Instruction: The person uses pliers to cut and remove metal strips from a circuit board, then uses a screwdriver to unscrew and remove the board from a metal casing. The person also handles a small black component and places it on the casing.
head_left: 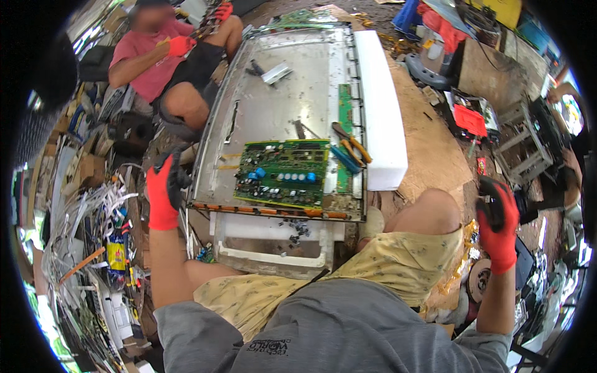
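A smooth, rectangular metal panel carries a bumpy green circuit board (blue components stud it) by its near edge. Gloved left hand and right hand flank the panel; I cannot tell either grip's closure.

Upper left, seated co-worker in pink shirt; left, tangled pale strips (yellow packet alongside); right, bright red plastic piece.

The gloved left hand and right hand are held wide apart, forearms forward.
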Demonstrator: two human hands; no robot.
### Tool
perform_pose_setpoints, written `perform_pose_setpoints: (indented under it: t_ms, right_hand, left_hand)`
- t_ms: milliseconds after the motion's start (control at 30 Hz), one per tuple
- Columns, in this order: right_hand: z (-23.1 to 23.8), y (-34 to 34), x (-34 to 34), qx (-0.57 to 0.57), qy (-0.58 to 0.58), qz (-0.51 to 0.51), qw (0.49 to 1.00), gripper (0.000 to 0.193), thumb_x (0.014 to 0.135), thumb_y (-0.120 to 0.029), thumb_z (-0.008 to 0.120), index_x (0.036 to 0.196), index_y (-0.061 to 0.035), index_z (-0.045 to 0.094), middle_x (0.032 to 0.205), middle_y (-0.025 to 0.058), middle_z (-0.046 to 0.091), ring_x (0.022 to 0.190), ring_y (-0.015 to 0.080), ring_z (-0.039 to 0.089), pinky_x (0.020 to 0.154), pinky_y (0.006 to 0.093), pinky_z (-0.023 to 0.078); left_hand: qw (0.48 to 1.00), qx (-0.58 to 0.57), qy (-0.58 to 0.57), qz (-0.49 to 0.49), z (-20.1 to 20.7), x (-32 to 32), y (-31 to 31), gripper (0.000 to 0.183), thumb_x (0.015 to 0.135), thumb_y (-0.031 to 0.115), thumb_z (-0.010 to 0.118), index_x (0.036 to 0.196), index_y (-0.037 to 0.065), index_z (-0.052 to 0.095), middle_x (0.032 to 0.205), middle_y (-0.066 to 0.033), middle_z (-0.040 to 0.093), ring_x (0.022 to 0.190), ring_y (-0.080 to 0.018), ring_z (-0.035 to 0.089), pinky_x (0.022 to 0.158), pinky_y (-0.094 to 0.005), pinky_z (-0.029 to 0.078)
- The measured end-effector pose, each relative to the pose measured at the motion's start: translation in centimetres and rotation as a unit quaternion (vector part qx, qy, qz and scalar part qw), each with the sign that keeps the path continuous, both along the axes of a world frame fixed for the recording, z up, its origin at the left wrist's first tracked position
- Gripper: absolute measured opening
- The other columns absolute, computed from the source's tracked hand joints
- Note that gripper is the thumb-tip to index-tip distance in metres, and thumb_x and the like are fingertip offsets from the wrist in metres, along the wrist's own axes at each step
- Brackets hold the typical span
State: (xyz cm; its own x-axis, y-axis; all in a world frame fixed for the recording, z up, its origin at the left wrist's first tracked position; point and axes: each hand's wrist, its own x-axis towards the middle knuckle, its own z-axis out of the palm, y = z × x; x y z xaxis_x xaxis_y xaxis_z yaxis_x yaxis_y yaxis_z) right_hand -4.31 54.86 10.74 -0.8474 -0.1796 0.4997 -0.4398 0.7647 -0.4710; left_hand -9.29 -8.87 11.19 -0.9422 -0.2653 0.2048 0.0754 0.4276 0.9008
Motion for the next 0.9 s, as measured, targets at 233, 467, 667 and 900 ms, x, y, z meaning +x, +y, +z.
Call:
perform_pose_setpoints:
  t_ms: [233,467,667,900]
  right_hand:
    - [-2.1,-15.5,-12.2,0.178,-0.18,0.168,0.953,0.043,0.083,-0.019,0.072,0.122,-0.005,0.062,0.104,0.0147,0.065,0.095,0.0348,0.064,0.082,0.0419,0.051]
    - [-11.1,-21.5,-17.8,0.325,-0.303,0.043,0.895,0.083,0.073,-0.038,0.079,0.143,-0.009,0.046,0.122,0.0206,0.059,0.111,0.0378,0.061,0.093,0.0454,0.05]
    - [-12.6,-22.7,-19.9,0.316,-0.292,0.03,0.902,0.081,0.071,-0.031,0.081,0.141,-0.0091,0.047,0.121,0.0203,0.058,0.11,0.039,0.06,0.092,0.0458,0.051]
    - [-13.3,-23.4,-20.9,0.316,-0.296,0.024,0.901,0.079,0.069,-0.024,0.081,0.138,-0.0074,0.046,0.119,0.0196,0.057,0.109,0.0399,0.06,0.091,0.0459,0.051]
  left_hand:
    - [0.995,0.09,0.02,0.05,-8.5,-3.1,-3.1,0.031,0.098,0.024,0.059,0.114,-0.001,0.067,0.088,-0.0078,0.067,0.081,-0.0123,0.063,0.077,-0.0288,0.052]
    - [0.907,-0.369,-0.193,0.062,-17.2,-3.9,-8.4,0.053,0.083,0.038,0.069,0.125,0.005,0.063,0.122,-0.0201,0.064,0.113,-0.0362,0.062,0.097,-0.0432,0.049]
    - [0.885,-0.396,-0.231,0.076,-18.5,-4.1,-9.1,0.035,0.083,0.034,0.066,0.104,0.005,0.067,0.106,-0.0165,0.068,0.099,-0.0351,0.066,0.087,-0.048,0.05]
    - [0.87,-0.44,-0.195,0.108,-19.3,-5.0,-8.8,0.024,0.08,0.029,0.066,0.088,0.006,0.066,0.088,-0.0175,0.069,0.087,-0.0363,0.067,0.077,-0.0476,0.051]
